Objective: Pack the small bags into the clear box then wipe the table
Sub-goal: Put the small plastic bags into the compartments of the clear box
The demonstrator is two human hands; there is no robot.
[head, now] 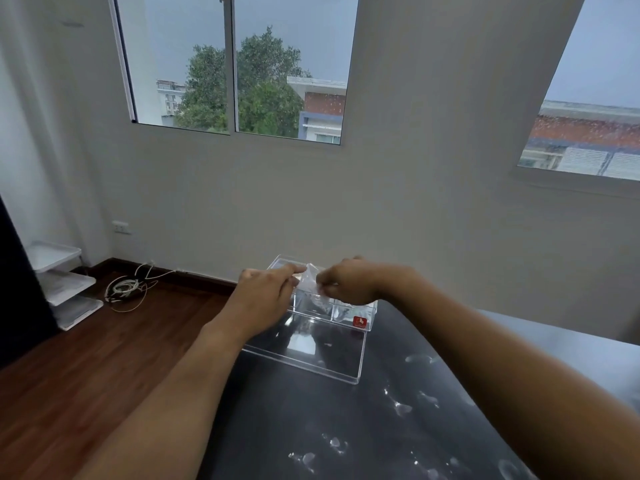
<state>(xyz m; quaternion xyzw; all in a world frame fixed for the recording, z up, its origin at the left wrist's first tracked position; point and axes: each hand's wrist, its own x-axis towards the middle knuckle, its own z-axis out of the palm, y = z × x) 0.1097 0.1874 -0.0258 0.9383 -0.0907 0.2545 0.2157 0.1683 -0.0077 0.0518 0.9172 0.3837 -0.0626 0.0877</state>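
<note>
A clear box with a red sticker stands at the far end of the dark table. Its clear lid lies flat in front of it. Both hands hover over the box's open top and pinch one small clear bag between them. My left hand grips the bag's left edge with its fingertips. My right hand holds the right edge. More clear plastic shows inside the box, though its shape is hard to make out.
Smudges and fingerprints mark the glossy tabletop. A wall with windows rises just behind the box. On the wooden floor to the left lie a coiled white cable and stacked white trays.
</note>
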